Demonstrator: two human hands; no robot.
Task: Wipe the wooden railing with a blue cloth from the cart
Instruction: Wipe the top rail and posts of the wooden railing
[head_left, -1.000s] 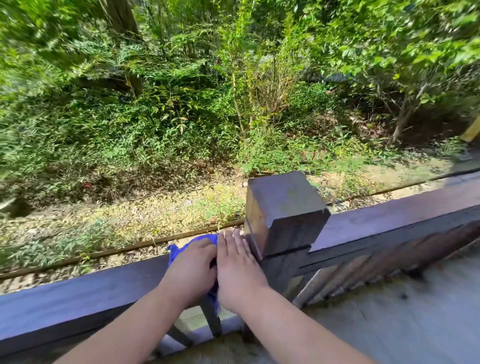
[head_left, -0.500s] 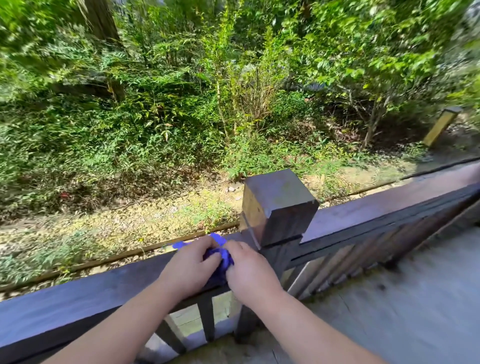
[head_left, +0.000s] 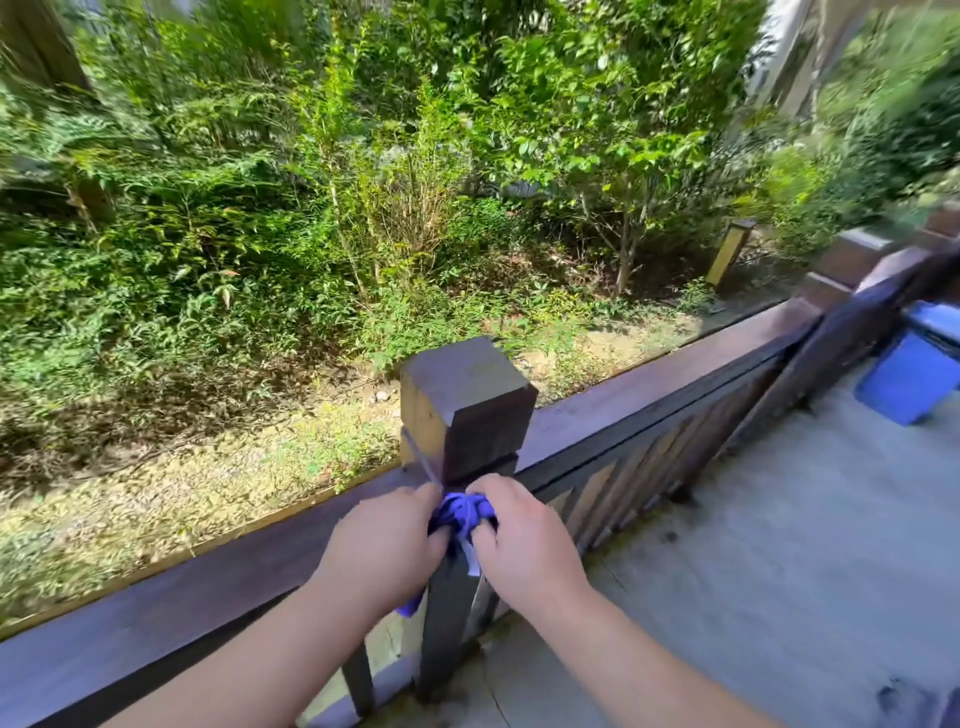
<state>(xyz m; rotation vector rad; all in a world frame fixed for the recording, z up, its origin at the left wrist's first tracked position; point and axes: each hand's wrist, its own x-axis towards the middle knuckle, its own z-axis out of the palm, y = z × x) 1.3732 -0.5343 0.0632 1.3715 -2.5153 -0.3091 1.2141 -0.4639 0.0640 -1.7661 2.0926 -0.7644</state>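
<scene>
A dark wooden railing (head_left: 649, 395) runs from lower left to upper right, with a square post (head_left: 467, 400) in the middle. Just below the post's cap, in front of its near face, a bunched blue cloth (head_left: 462, 512) is held between both hands. My left hand (head_left: 384, 545) grips its left side and my right hand (head_left: 524, 535) grips its right side, fingers curled into the fabric. A blue corner of the cloth hangs below my left hand. Most of the cloth is hidden by the fingers.
A blue bin or cart part (head_left: 914, 374) stands on the concrete floor (head_left: 779, 571) at the right, by the railing. Beyond the railing lie gravel, shrubs and a short yellow lamp post (head_left: 730, 254). Further railing posts (head_left: 852, 254) follow at far right.
The cloth was spread flat on the rail left of the post under both hands; it is now gathered into a bunch and lifted off the rail in front of the post. The view has swung right.
</scene>
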